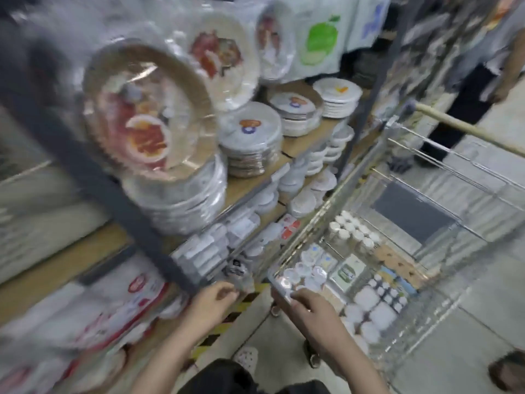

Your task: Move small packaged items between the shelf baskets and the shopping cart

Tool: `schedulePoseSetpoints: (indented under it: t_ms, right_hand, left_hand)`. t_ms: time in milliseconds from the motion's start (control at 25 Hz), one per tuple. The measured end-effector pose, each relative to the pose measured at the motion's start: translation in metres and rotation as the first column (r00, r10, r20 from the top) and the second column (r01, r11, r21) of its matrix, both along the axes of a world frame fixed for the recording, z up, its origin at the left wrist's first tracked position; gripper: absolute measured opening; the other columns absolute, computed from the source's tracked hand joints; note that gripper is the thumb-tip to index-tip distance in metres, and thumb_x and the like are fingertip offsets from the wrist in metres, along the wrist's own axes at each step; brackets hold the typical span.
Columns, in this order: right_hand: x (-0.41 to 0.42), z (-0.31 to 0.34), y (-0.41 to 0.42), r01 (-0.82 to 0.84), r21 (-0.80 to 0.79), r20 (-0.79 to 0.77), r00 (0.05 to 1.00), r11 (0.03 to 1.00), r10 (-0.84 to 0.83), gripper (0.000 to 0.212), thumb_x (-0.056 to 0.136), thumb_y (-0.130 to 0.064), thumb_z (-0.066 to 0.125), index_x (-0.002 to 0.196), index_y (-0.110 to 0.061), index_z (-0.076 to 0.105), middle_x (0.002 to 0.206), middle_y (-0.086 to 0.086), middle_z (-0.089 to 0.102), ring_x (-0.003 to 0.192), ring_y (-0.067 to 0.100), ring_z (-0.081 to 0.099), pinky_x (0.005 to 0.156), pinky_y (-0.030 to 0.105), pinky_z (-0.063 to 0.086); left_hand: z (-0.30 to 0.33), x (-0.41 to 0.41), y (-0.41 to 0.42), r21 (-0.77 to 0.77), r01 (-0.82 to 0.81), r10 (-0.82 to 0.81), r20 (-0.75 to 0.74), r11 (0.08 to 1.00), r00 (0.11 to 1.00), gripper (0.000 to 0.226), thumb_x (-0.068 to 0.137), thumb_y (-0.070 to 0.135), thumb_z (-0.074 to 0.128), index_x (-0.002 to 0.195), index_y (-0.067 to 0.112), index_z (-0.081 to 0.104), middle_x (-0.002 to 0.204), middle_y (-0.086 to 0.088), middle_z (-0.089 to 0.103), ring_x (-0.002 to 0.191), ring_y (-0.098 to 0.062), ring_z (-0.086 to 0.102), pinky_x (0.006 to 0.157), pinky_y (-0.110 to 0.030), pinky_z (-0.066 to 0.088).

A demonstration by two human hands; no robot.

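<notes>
two hands forward: left hand (211,304) pinching small packet (246,285), right hand (311,308) gripping clear pack (298,275)

Wrapped plate stacks (250,140) on shelves, yellow-black floor tape (227,317) below.

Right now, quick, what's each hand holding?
Left hand: pinches a small clear packet by the shelf.
Right hand: grips a clear pack of small round items at the cart's edge.
</notes>
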State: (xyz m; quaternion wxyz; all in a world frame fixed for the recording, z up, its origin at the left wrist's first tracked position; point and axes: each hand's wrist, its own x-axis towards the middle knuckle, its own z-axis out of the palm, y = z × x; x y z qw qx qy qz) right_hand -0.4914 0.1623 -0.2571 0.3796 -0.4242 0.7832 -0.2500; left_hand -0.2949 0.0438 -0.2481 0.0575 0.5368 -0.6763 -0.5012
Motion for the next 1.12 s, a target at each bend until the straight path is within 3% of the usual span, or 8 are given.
schedulePoseSetpoints:
  t_ms: [80, 200, 400, 520, 680, 800, 920, 1120]
  right_hand:
    - [0.015, 0.005, -0.003, -0.160, -0.001, 0.033, 0.987, 0.987, 0.160, 0.019, 0.095, -0.022, 0.052, 0.110, -0.021, 0.063, 0.105, -0.009, 0.064, 0.100, 0.008, 0.059, 0.073, 0.011, 0.041]
    - [0.046, 0.009, 0.001, -0.366, 0.001, 0.070, 0.929, 0.931, 0.365, 0.018, 0.095, -0.020, 0.052, 0.108, -0.016, 0.064, 0.101, -0.004, 0.064, 0.099, 0.010, 0.059, 0.084, 0.022, 0.045]
    - [0.136, 0.022, 0.016, -0.696, -0.015, 0.131, 0.710, 0.718, 0.691, 0.013, 0.097, -0.018, 0.050, 0.105, -0.017, 0.061, 0.094, -0.006, 0.061, 0.092, 0.011, 0.058, 0.072, 0.011, 0.040]
    - [0.203, 0.037, 0.032, -0.822, -0.056, 0.154, 0.554, 0.567, 0.818, 0.011, 0.096, -0.017, 0.052, 0.102, -0.024, 0.059, 0.094, -0.010, 0.060, 0.090, 0.006, 0.056, 0.068, 0.003, 0.039]
    - [0.281, 0.055, 0.053, -0.908, -0.055, 0.166, 0.402, 0.416, 0.900, 0.014, 0.096, -0.022, 0.052, 0.106, -0.024, 0.061, 0.098, -0.014, 0.061, 0.093, 0.002, 0.055, 0.071, 0.005, 0.037]
    - [0.342, 0.060, 0.071, -0.942, -0.049, 0.152, 0.322, 0.333, 0.934, 0.010, 0.096, -0.023, 0.052, 0.097, -0.028, 0.061, 0.095, -0.017, 0.061, 0.092, 0.001, 0.057, 0.075, 0.012, 0.041]
    - [0.423, 0.062, 0.093, -0.970, -0.053, 0.151, 0.225, 0.235, 0.963, 0.011, 0.096, -0.023, 0.052, 0.101, -0.026, 0.062, 0.099, -0.015, 0.063, 0.094, 0.000, 0.058, 0.083, 0.018, 0.045]
    - [0.550, 0.069, 0.132, -0.980, -0.116, 0.166, 0.143, 0.163, 0.976, 0.011, 0.095, -0.021, 0.054, 0.103, -0.025, 0.061, 0.101, -0.014, 0.064, 0.095, 0.000, 0.058, 0.076, 0.007, 0.041]
  left_hand:
    - [0.009, 0.045, 0.033, -0.001, -0.222, 0.222, -0.012, 0.975, 0.975, 0.015, 0.093, 0.013, 0.058, 0.106, 0.011, 0.064, 0.106, -0.003, 0.062, 0.100, -0.012, 0.055, 0.072, -0.012, 0.036]
    - [0.023, 0.100, 0.100, 0.056, -0.528, 0.531, -0.051, 0.847, 0.846, 0.009, 0.092, 0.011, 0.059, 0.100, 0.013, 0.062, 0.104, -0.004, 0.061, 0.099, -0.016, 0.056, 0.072, -0.017, 0.037]
    - [0.045, 0.173, 0.225, 0.176, -0.860, 0.878, -0.079, 0.479, 0.473, 0.010, 0.094, 0.013, 0.055, 0.101, 0.017, 0.062, 0.107, -0.002, 0.065, 0.093, -0.015, 0.059, 0.070, -0.019, 0.042]
    - [0.056, 0.213, 0.287, 0.188, -0.939, 0.957, -0.087, 0.287, 0.275, 0.013, 0.094, 0.022, 0.056, 0.106, 0.022, 0.062, 0.109, 0.001, 0.066, 0.096, -0.011, 0.062, 0.075, -0.022, 0.044]
    - [0.060, 0.264, 0.339, 0.186, -0.977, 0.990, -0.113, 0.101, 0.081, 0.018, 0.094, 0.025, 0.057, 0.110, 0.020, 0.063, 0.108, 0.000, 0.067, 0.098, -0.013, 0.062, 0.075, -0.024, 0.044]
    - [0.062, 0.300, 0.371, 0.265, -0.964, 0.990, -0.133, 0.000, -0.037, 0.018, 0.094, 0.026, 0.056, 0.109, 0.019, 0.064, 0.104, 0.001, 0.068, 0.097, -0.016, 0.062, 0.076, -0.027, 0.043]
    - [0.066, 0.356, 0.414, 0.280, -0.954, 0.981, -0.127, -0.103, -0.143, 0.012, 0.095, 0.024, 0.054, 0.101, 0.019, 0.064, 0.101, 0.001, 0.069, 0.097, -0.018, 0.062, 0.075, -0.027, 0.042]
    - [0.066, 0.480, 0.478, 0.184, -0.959, 0.964, -0.113, -0.217, -0.240, 0.011, 0.095, 0.016, 0.054, 0.099, 0.015, 0.065, 0.105, -0.008, 0.068, 0.090, -0.021, 0.061, 0.071, -0.029, 0.039]
